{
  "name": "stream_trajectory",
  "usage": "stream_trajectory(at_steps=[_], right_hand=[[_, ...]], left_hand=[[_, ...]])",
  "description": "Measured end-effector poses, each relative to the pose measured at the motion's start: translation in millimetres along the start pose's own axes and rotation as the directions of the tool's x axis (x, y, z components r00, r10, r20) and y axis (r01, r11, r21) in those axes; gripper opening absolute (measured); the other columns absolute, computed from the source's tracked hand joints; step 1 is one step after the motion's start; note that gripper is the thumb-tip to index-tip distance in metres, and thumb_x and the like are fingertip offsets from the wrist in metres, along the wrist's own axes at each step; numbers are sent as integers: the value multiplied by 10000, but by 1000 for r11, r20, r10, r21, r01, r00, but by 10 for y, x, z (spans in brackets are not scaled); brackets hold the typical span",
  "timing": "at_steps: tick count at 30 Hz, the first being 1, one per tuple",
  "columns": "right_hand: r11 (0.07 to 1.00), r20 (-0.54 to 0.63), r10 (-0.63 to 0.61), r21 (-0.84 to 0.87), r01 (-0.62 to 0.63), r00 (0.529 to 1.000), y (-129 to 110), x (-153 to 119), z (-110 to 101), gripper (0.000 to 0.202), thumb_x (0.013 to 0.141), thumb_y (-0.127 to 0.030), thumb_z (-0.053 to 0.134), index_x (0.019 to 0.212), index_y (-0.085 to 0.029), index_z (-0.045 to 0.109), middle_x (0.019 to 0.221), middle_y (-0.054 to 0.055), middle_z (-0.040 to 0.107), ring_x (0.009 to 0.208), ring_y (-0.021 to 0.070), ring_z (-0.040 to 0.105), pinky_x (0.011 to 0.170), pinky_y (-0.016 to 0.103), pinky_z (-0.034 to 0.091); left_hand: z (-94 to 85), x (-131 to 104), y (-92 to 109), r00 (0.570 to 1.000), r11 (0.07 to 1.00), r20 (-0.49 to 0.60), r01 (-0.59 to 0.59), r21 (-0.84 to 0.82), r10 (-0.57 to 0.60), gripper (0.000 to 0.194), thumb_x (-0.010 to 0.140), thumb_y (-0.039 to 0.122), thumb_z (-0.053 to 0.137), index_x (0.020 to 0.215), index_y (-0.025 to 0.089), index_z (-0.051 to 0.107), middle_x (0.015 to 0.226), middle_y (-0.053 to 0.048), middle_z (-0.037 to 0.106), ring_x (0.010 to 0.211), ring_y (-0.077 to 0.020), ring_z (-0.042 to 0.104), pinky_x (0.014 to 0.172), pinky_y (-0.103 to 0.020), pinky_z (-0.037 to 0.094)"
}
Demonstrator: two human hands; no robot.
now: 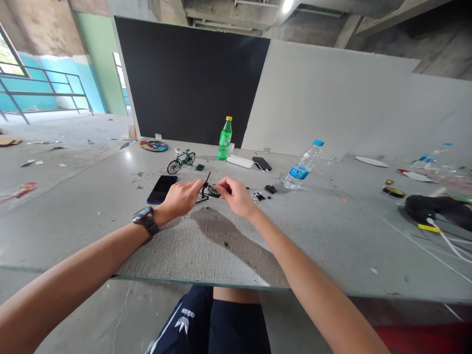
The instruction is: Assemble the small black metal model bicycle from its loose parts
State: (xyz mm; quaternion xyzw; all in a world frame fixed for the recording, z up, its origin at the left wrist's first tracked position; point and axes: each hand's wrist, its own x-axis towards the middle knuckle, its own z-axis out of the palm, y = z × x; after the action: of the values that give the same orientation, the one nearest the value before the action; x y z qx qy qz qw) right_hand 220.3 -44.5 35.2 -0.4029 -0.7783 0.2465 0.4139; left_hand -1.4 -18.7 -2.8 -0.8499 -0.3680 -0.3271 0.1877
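Note:
A small black model bicycle frame (204,192) with a wheel (213,191) is held between both hands over the grey table (165,255). My left hand (181,197), with a watch on its wrist, is closed on the frame from the left. From the right, my right hand (236,195) pinches at the wheel's edge; any small part between its fingertips is too small to tell. A finished-looking green model bicycle (181,161) stands behind my left hand. Small black parts (260,196) lie to the right of my right hand.
A dark phone (162,189) lies left of my left hand. Farther back are a paint palette (154,146), a green bottle (225,139), a white power bank (240,162) and a black device (262,163). A clear bottle (303,166) leans at the right, before black tape (394,191).

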Motion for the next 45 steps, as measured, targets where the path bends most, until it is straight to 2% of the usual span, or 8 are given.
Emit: stream_trajectory(at_steps=[4,8,15,21,28,35,40,45], right_hand=[[999,21,10,-41,-10,1000,-4,-16,29,473,1031,-567,392,921,-189,655,753,30,637,636,141,554,631,283,427],[996,-5,-61,-64,60,998,13,-7,42,391,982,-546,532,1009,-189,689,967,79,651,790,170,607,721,310,479],[999,-101,20,29,-17,995,47,-19,61,413,992,-578,490,991,-199,653,759,34,664,665,162,582,640,296,461],[998,-60,-61,7,62,996,29,-16,86,352,969,-517,567,1033,-187,672,997,88,688,847,182,639,744,311,498],[1000,-71,-5,28,7,997,16,-37,87,340,1021,-491,472,972,-192,626,750,22,646,670,153,574,653,290,454],[991,-106,-124,-57,119,987,52,-19,101,253,970,-406,592,1027,-183,697,995,82,653,835,173,614,745,310,483],[997,-170,-71,24,76,983,38,-43,134,287,930,-474,646,955,-188,659,850,44,692,751,165,617,697,297,471],[1000,-100,-27,-18,26,995,-17,-78,100,409,982,-567,521,839,-197,620,671,7,649,619,144,572,656,287,433]], left_hand=[[-13,5,5,1000,1000,9,-9,23,8,211,983,143,376,991,175,584,686,-30,644,546,-140,540,527,-279,322],[-15,9,6,1000,1000,13,13,10,-13,216,986,158,378,1000,174,593,696,-33,648,545,-133,538,528,-273,334],[-8,8,7,1000,1000,-1,5,-2,-5,219,993,161,383,977,175,601,688,-36,643,535,-140,527,529,-290,333],[-5,10,0,999,1000,-11,30,8,-30,214,992,159,393,992,173,606,682,-36,648,542,-146,541,532,-289,338],[-18,18,0,1000,1000,-24,9,3,-9,212,1011,183,391,984,174,601,685,-34,653,540,-138,541,533,-285,337],[-38,20,10,999,1000,-19,27,-3,-28,209,1002,168,385,973,174,592,682,-30,645,543,-137,533,530,-281,326],[-32,20,15,999,999,26,24,-28,-23,218,1000,168,374,975,172,590,699,-40,643,550,-141,532,534,-283,344],[-18,-6,34,999,999,47,-5,-40,7,214,1003,164,369,984,172,582,701,-38,640,552,-142,529,527,-280,322]])
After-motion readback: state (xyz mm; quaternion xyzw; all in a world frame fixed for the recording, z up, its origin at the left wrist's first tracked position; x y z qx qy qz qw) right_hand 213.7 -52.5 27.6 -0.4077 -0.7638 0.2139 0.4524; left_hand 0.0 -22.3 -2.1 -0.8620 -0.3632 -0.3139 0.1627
